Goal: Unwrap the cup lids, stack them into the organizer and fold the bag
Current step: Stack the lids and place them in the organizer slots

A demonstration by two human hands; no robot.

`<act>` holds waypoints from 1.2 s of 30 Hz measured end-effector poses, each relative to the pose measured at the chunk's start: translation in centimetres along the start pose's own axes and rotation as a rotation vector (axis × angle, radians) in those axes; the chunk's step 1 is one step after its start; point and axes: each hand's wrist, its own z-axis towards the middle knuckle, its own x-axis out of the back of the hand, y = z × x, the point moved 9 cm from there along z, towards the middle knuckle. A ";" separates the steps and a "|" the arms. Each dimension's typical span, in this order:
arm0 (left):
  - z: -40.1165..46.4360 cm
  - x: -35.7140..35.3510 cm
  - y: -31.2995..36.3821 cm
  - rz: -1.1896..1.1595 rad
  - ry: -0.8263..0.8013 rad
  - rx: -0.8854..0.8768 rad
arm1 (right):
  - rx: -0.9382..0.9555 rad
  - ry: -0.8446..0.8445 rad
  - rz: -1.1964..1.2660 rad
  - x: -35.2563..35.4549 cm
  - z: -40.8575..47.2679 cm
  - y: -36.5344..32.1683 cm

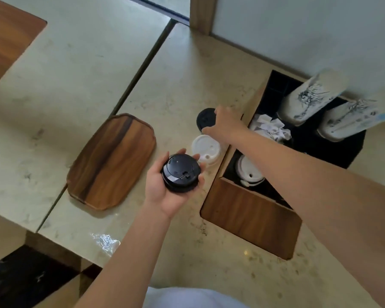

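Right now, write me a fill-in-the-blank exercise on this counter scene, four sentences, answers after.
1. The left hand holds a stack of ____ lids.
2. The right hand reaches to the black lids standing on the ____.
3. The white lids on the counter stand just outside the wooden ____.
4. The wooden tray lies to the ____ of the left hand.

Missing words: black; counter; organizer; left

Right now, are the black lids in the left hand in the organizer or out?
Out: the left hand holds the black lids beside the organizer.
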 end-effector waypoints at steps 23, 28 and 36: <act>-1.9 -0.8 1.8 -0.024 0.024 0.024 | 0.167 0.130 -0.226 2.6 -1.1 -4.1; -4.9 -1.2 -1.3 0.086 0.012 0.147 | 0.382 0.103 0.145 5.1 -11.6 -5.0; -9.4 -3.1 -8.0 0.347 -0.127 0.398 | 0.567 0.015 0.015 4.6 -25.2 -3.5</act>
